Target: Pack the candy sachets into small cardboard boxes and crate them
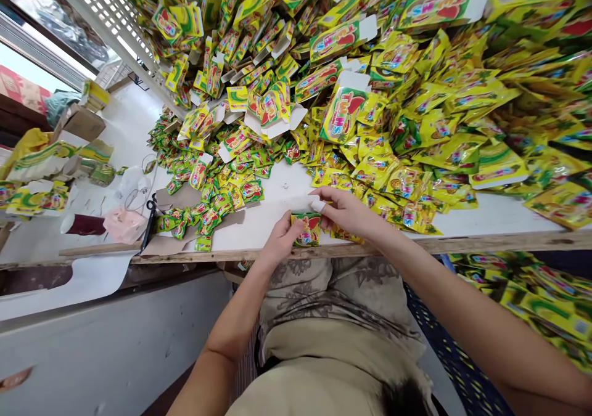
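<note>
At the table's near edge, my left hand [280,238] grips a small green and yellow candy box [307,230] by its left side, the thumb across its front. A pale flap seems to stand up at the box's top. Bent round the right side and top of this box is my right hand [341,211], with something white on a fingertip. Its fingers partly hide the box's edge. Yellow candy sachets [411,214] lie just right of my right hand. Left of my left hand are small green wrapped candies [210,219] on brown cardboard.
Piled boxes [333,40] and sachets cover the back and right of the white table [282,185]. A white perforated crate [118,9] stands at the back left. Black scissors [148,222] lie left. A blue crate [444,342] with more packs stands below, right.
</note>
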A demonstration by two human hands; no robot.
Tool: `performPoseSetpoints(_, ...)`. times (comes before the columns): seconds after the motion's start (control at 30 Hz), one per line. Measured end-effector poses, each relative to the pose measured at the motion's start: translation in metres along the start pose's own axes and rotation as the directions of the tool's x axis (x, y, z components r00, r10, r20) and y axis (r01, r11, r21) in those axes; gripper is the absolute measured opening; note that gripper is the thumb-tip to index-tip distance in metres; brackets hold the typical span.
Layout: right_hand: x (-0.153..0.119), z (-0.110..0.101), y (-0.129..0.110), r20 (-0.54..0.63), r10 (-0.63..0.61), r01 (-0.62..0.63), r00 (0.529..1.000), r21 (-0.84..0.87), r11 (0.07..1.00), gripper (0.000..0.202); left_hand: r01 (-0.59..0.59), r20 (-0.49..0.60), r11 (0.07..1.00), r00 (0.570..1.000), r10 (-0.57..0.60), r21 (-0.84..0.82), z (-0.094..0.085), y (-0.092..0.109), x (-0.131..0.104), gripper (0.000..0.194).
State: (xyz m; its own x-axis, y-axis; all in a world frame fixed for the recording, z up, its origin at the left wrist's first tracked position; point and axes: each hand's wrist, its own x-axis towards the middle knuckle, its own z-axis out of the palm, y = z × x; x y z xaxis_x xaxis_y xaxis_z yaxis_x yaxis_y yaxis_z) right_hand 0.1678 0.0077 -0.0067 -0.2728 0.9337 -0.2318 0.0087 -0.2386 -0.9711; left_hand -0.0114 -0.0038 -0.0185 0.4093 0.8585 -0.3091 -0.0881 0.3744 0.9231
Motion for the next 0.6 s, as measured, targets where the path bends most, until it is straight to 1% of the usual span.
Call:
performPoseSetpoints(0.07,0.005,0.001,-0.006,0.032,0.024,-0.022,0.999,-0.033,0.999,0.014,0.077,0.007,0.987,0.997,-0.077,-0.140,-0.002,0.003,0.000,0.061)
performPoseSetpoints(0.1,0.009,0.001,-0.009,0.055,0.041,-0.038,0.998,-0.053,0.998,0.014,0.111,0.007,0.975,0.994,-0.112,-0.191,-0.004,0.005,0.000,0.062)
performPoseSetpoints(0.2,0.017,0.001,-0.016,0.108,0.073,-0.063,0.991,-0.094,0.994,0.015,0.173,-0.016,0.955,0.983,-0.183,-0.241,-0.010,0.012,0.003,0.047)
performPoseSetpoints(0.27,0.019,0.002,-0.019,0.133,0.056,-0.042,0.990,-0.101,0.994,0.018,0.221,-0.021,0.938,0.972,-0.235,-0.267,-0.014,0.018,0.005,0.039)
performPoseSetpoints(0.33,0.019,0.004,-0.019,0.145,0.022,-0.005,0.989,-0.115,0.993,0.020,0.295,0.022,0.906,0.953,-0.302,-0.303,-0.017,0.024,0.006,0.035)
performPoseSetpoints(0.4,0.019,0.005,-0.016,0.129,-0.018,0.037,0.991,-0.145,0.989,0.017,0.387,0.122,0.865,0.922,-0.368,-0.320,-0.019,0.031,0.008,0.034)
performPoseSetpoints(0.43,0.019,0.005,-0.013,0.129,-0.037,0.059,0.991,-0.168,0.984,0.016,0.412,0.154,0.854,0.911,-0.382,-0.319,-0.019,0.034,0.010,0.035)
performPoseSetpoints(0.47,0.019,0.004,-0.011,0.124,-0.069,0.092,0.990,-0.192,0.977,0.016,0.421,0.157,0.852,0.907,-0.390,-0.312,-0.020,0.036,0.011,0.037)
performPoseSetpoints(0.5,0.020,0.004,-0.008,0.116,-0.106,0.129,0.988,-0.218,0.967,0.018,0.408,0.134,0.860,0.913,-0.386,-0.306,-0.020,0.038,0.012,0.038)
performPoseSetpoints(0.57,0.018,0.004,-0.005,0.089,-0.201,0.218,0.976,-0.288,0.932,0.020,0.328,0.035,0.897,0.942,-0.333,-0.295,-0.020,0.040,0.011,0.039)
performPoseSetpoints(0.6,0.017,0.004,-0.004,0.074,-0.258,0.268,0.963,-0.335,0.903,0.020,0.263,-0.019,0.923,0.960,-0.279,-0.280,-0.020,0.039,0.010,0.037)
